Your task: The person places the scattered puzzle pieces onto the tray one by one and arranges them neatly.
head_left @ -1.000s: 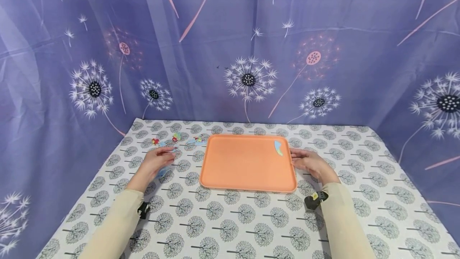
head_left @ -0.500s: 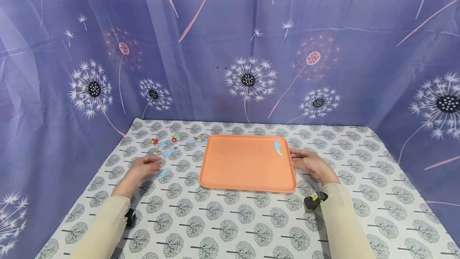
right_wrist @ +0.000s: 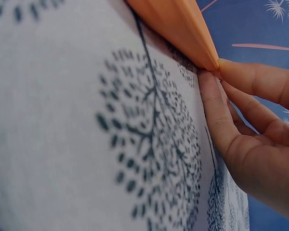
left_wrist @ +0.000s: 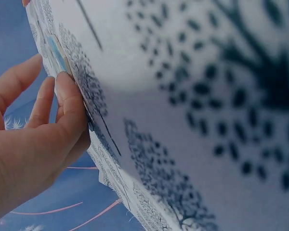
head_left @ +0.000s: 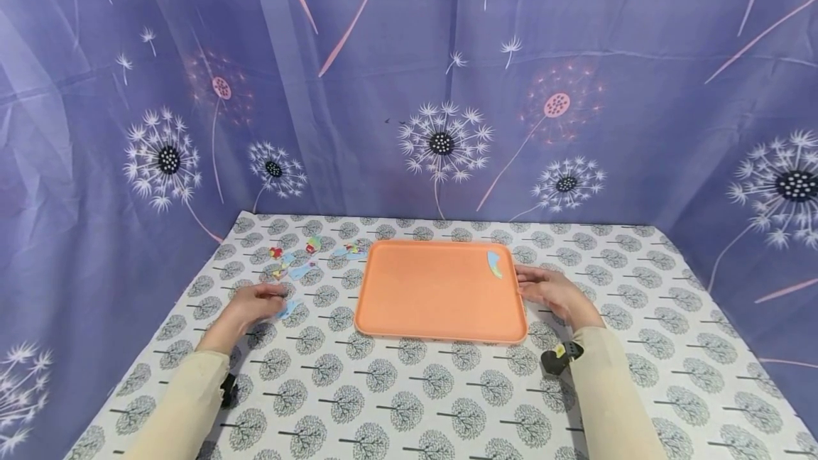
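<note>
My left hand (head_left: 251,305) is low over the patterned cloth, left of the orange tray (head_left: 434,297). A flat light-blue puzzle piece (head_left: 290,308) lies right at its fingertips. In the left wrist view one digit touches the near end of that piece (left_wrist: 59,54), while the other fingers stand apart above it. On the other side, my right hand (head_left: 554,293) pinches the tray's right rim between thumb and fingers, as the right wrist view shows at the tray edge (right_wrist: 183,29). A blue and green puzzle piece (head_left: 495,265) lies in the tray's far right corner.
Beyond my left hand lie several more small pieces: a red one (head_left: 275,252), a green and red one (head_left: 312,244), a pale blue one (head_left: 300,271) and a multicoloured one (head_left: 350,250) beside the tray. A purple curtain (head_left: 358,126) hangs behind the table.
My left hand has moved back toward me and left, away from the far pieces, down to the nearest blue piece. My right hand and the tray have stayed still.
</note>
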